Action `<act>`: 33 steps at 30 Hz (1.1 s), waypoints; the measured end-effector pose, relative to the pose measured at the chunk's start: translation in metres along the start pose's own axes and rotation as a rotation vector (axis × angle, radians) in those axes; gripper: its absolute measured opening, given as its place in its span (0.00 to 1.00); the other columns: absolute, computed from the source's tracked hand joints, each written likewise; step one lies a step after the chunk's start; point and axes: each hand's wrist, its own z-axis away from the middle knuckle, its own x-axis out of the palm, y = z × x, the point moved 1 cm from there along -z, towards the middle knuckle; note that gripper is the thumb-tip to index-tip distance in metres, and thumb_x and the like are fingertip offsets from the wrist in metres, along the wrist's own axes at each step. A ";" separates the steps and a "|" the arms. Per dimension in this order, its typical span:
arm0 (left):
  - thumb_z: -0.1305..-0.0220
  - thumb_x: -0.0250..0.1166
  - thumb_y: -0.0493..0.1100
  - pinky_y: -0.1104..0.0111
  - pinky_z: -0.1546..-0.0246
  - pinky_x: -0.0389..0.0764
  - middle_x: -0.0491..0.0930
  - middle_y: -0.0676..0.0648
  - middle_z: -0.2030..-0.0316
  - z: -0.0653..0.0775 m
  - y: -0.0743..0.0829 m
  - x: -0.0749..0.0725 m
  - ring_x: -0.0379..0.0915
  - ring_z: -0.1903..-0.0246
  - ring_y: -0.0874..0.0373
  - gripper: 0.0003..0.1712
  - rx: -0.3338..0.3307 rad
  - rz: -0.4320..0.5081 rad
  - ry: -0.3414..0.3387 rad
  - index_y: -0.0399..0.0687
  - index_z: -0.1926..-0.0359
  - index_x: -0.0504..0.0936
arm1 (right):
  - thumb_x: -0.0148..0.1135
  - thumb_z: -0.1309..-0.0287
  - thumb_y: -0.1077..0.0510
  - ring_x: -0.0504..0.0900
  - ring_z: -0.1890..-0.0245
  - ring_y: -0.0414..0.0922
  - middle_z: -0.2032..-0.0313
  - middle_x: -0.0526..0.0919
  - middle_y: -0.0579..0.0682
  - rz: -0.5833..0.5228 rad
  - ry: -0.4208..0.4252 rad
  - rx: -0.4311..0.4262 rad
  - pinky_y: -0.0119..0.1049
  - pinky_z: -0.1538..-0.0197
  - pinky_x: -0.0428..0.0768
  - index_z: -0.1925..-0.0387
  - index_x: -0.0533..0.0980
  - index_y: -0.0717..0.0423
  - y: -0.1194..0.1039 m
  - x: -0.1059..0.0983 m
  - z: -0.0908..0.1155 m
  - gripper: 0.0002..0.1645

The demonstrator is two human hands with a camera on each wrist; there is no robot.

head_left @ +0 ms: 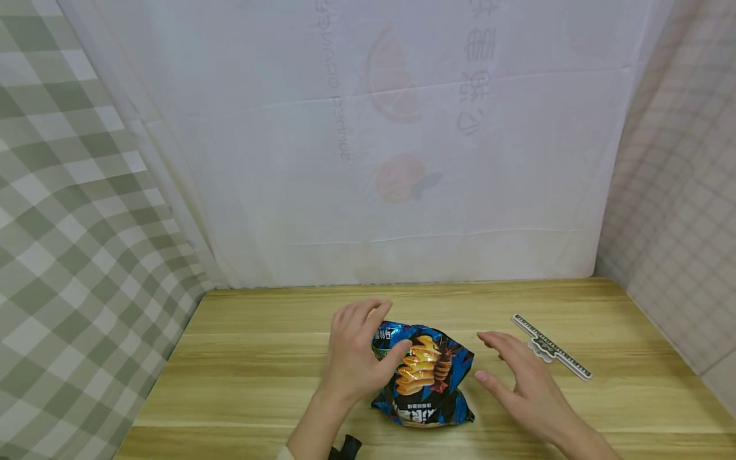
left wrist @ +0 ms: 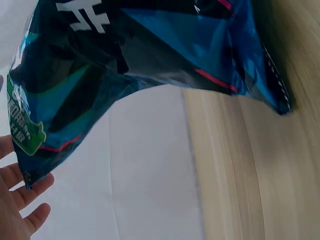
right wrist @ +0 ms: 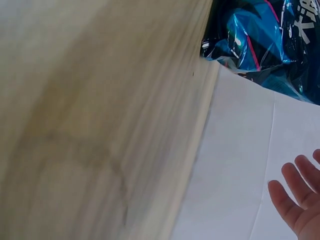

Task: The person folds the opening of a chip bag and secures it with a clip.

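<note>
A blue and black snack bag (head_left: pixel 422 377) with a picture of wavy chips stands on the wooden table. My left hand (head_left: pixel 359 358) is at its upper left, thumb stretched over the front and fingers spread beyond the edge. In the left wrist view, loose fingers (left wrist: pixel 22 195) show beside the bag's corner (left wrist: pixel 55 115); whether they touch it I cannot tell. To the right of the bag, my right hand (head_left: pixel 526 383) hovers apart from it, fingers extended and holding nothing. The right wrist view shows a gap between those fingers (right wrist: pixel 295 190) and the bag (right wrist: pixel 270 40).
A long sealing clip (head_left: pixel 552 348) with a black strip and white edges lies right of the bag, beyond my right hand. A black object (head_left: pixel 347 447) shows at the front edge by my left forearm. White cloth (head_left: pixel 402 255) hangs behind the table (head_left: pixel 241 358).
</note>
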 end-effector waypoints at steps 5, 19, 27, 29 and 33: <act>0.32 0.68 0.60 0.46 0.39 0.71 0.83 0.47 0.48 -0.002 0.004 0.004 0.77 0.46 0.49 0.27 0.034 0.012 0.003 0.46 0.42 0.86 | 0.77 0.46 0.66 0.78 0.51 0.38 0.46 0.83 0.43 -0.068 0.018 -0.035 0.23 0.51 0.75 0.36 0.78 0.55 -0.001 0.003 -0.003 0.34; 0.33 0.71 0.52 0.51 0.40 0.73 0.85 0.51 0.53 -0.010 0.014 0.013 0.79 0.49 0.55 0.19 0.090 0.083 -0.013 0.46 0.48 0.88 | 0.72 0.40 0.70 0.82 0.59 0.38 0.54 0.86 0.41 -0.187 0.025 0.029 0.26 0.58 0.79 0.45 0.81 0.52 -0.010 0.008 -0.007 0.23; 0.32 0.71 0.47 0.55 0.41 0.75 0.86 0.52 0.57 -0.015 0.021 0.015 0.80 0.52 0.56 0.11 0.090 0.119 0.000 0.48 0.54 0.88 | 0.72 0.40 0.71 0.80 0.63 0.35 0.58 0.85 0.40 -0.262 0.020 0.107 0.32 0.66 0.81 0.48 0.83 0.49 -0.014 0.007 -0.008 0.21; 0.32 0.71 0.47 0.56 0.41 0.75 0.87 0.52 0.58 -0.015 0.021 0.016 0.80 0.53 0.56 0.10 0.082 0.126 -0.009 0.48 0.55 0.89 | 0.72 0.39 0.70 0.80 0.63 0.35 0.58 0.85 0.41 -0.276 0.019 0.120 0.32 0.66 0.80 0.49 0.83 0.50 -0.014 0.007 -0.008 0.20; 0.31 0.70 0.45 0.57 0.42 0.76 0.87 0.52 0.59 -0.014 0.022 0.016 0.81 0.54 0.56 0.08 0.079 0.125 -0.013 0.48 0.55 0.89 | 0.72 0.40 0.71 0.80 0.63 0.36 0.59 0.86 0.40 -0.294 0.024 0.121 0.31 0.65 0.80 0.51 0.84 0.49 -0.015 0.008 -0.010 0.19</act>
